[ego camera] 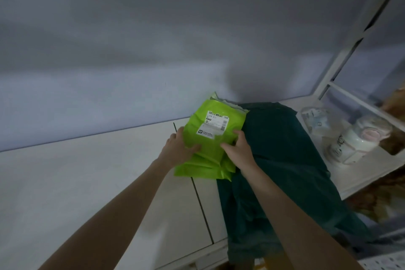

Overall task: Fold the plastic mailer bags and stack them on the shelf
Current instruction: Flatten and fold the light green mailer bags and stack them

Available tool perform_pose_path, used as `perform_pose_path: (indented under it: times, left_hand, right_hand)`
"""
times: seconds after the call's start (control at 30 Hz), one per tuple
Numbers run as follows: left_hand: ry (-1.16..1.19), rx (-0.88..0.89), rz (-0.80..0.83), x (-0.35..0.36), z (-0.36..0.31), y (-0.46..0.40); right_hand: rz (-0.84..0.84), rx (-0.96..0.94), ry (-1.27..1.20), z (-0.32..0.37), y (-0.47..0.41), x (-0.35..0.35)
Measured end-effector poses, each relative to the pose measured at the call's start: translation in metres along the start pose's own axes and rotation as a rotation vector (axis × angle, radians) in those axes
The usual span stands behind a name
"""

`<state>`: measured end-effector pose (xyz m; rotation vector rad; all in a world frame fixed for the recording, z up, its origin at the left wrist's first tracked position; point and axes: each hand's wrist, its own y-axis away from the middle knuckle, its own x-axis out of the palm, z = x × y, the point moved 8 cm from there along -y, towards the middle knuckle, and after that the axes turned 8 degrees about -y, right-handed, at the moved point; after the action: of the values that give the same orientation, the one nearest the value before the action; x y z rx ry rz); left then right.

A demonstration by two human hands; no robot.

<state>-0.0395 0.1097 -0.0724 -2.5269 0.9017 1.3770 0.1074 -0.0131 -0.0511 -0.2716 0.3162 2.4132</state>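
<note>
A stack of bright green plastic mailer bags (210, 142) lies on a white shelf top (87, 171), near the wall. The top bag carries a white shipping label (215, 124). Several folded green layers show at the stack's near edge. My left hand (178, 147) grips the stack's left side, thumb on top. My right hand (237, 146) presses on the stack's right side, fingers spread over the bag. The stack's right edge overlaps a dark green cloth (280, 160).
The dark green cloth drapes over the shelf top and down its front. To the right stand a clear plastic container (315, 118) and a white bottle (355, 140) beside a white rack frame (341, 68). A grey wall rises behind.
</note>
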Motion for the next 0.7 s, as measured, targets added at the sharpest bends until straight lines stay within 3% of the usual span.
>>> perform_pose_path:
  times: [0.23,0.57,0.7]
  left_hand:
    - [0.121,0.016,-0.121,-0.015,-0.003,-0.005]
    - [0.625,-0.076,-0.199,-0.046,0.023,0.014]
    - [0.544,-0.051,-0.328,-0.072,0.038,0.038]
  right_hand:
    - [-0.085,-0.079,-0.080,0.010,-0.008,-0.001]
    - [-0.110,-0.290,-0.074,0.041,0.010,0.020]
    - [-0.067,-0.313,-0.086,0.054,0.029,0.044]
